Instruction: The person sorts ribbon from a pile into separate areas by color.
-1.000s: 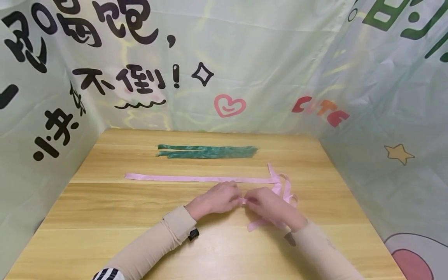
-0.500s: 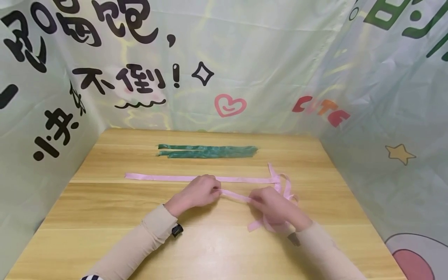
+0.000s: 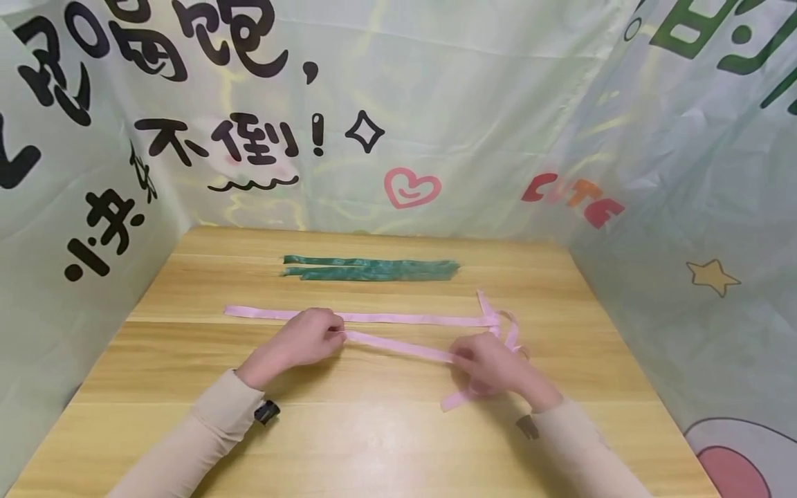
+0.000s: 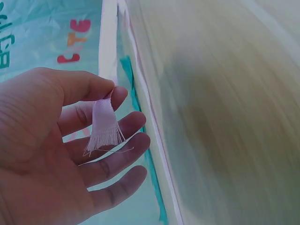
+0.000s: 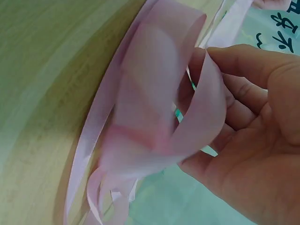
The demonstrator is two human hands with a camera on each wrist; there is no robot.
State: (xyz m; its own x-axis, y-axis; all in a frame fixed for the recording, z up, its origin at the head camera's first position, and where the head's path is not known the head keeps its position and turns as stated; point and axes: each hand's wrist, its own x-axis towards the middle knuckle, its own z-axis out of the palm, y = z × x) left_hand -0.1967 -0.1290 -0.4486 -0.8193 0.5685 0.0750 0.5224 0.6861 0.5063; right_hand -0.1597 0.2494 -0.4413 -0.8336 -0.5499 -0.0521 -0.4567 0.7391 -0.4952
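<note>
Table (image 3: 187,429): ribbon (image 3: 398,348) midway (edges clear)

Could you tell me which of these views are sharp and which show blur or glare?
Head view: evenly lit and sharp, with a soft sheen on the near table. Left wrist view: the left hand and the frayed end of the pink ribbon are crisp, while the wood behind streaks with motion blur. Right wrist view: the right hand is clear; the ribbon loops nearest the lens look soft.
</note>
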